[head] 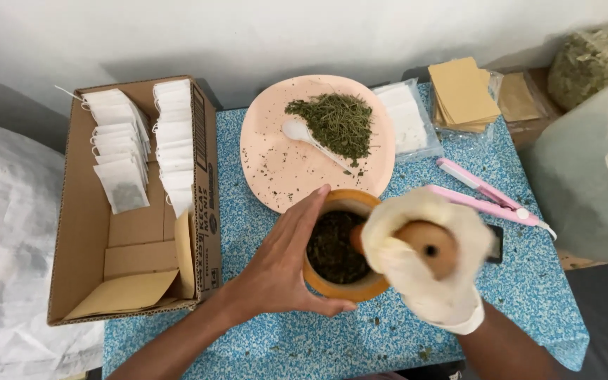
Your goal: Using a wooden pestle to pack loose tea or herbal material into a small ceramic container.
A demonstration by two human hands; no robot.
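The bare left hand (283, 264) cups the side of the round wooden mortar (339, 285), its fingers spread. The right hand (427, 264), in a white glove, is wrapped tight around the wooden pestle (431, 248) above dark crushed leaves. Behind is a smooth pink plate (276, 169) with dry green herbs (336, 123) and a white spoon (300, 132).

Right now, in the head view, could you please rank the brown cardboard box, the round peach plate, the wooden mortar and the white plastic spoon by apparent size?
Largest to smallest:
1. Brown cardboard box
2. Round peach plate
3. Wooden mortar, partly covered by both hands
4. White plastic spoon

The gaps look clear, so nearness to the camera changes nothing.
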